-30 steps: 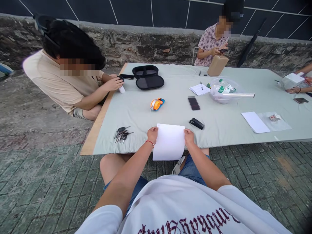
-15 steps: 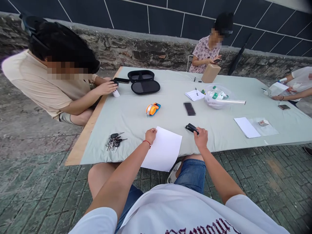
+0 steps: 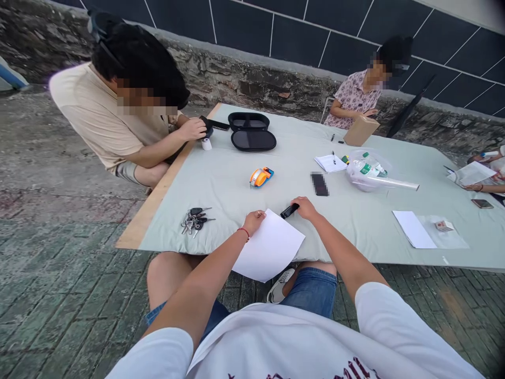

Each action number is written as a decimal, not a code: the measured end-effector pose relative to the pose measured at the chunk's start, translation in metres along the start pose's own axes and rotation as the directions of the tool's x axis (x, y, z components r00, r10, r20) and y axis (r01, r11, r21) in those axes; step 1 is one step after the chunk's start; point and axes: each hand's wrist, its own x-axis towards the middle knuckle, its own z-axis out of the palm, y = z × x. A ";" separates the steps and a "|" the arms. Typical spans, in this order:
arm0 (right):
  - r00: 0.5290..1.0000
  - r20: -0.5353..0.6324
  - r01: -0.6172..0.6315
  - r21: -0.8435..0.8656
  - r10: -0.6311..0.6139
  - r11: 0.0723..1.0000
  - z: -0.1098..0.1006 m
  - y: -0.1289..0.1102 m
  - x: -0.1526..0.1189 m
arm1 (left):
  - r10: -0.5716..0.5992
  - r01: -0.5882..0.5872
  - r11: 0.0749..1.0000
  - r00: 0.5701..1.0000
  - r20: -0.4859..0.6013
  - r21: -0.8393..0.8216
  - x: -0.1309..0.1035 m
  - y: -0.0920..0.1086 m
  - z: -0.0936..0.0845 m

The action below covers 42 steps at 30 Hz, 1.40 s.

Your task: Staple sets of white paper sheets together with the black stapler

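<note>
White paper [image 3: 272, 245] hangs partly over the table's near edge. My left hand [image 3: 254, 223] pinches it at its upper left corner. A black stapler [image 3: 290, 210] points towards the paper's top edge, just beyond it. Wrapped round the stapler's rear end is my right hand [image 3: 305, 207]. Whether the stapler touches the paper I cannot tell. Left of my left hand lies a bunch of keys [image 3: 196, 220]. An orange and blue tape dispenser [image 3: 261, 178] sits farther back, and a dark phone [image 3: 320, 184] is to the right.
An open black case [image 3: 253, 140] is near a person [image 3: 118, 105] seated at the left. A bag of bottles [image 3: 366, 171], a notepad with a pen [image 3: 330, 163] and a cardboard box [image 3: 361, 130] stand right of centre. More paper [image 3: 413, 230] lies at the right.
My right hand has brought the stapler leftwards, close to the paper's top edge. My left hand still pinches the paper. The view has shifted, moving the scene rightwards.
</note>
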 end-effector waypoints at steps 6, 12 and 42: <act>0.985 0.087 0.149 0.017 -0.150 0.989 0.002 -0.031 0.057 | -0.021 0.016 0.997 0.998 0.056 0.082 0.000 0.007 -0.002; 0.972 0.151 0.181 0.001 -0.179 0.984 0.010 -0.052 0.073 | -0.050 0.048 0.992 0.999 0.014 0.120 0.005 0.009 0.002; 0.978 0.168 0.139 -0.093 -0.122 0.986 0.023 -0.060 0.064 | -0.135 0.155 0.973 0.983 -0.123 0.172 0.013 0.020 0.017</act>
